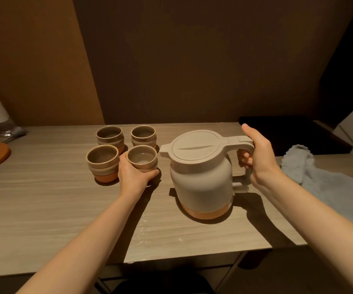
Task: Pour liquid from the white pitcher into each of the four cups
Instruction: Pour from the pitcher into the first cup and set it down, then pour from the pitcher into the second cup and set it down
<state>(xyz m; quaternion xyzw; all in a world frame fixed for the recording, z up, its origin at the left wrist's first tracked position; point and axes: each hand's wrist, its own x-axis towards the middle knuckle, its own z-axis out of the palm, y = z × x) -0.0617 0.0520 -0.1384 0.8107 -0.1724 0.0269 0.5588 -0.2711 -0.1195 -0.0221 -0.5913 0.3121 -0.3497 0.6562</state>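
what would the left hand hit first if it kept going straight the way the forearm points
The left hand already grips the near right cup. Pushed on along the forearm's line, that cup would probably meet the far right cup behind it first, though depth is hard to judge here.

Head view, down over table (43,209)
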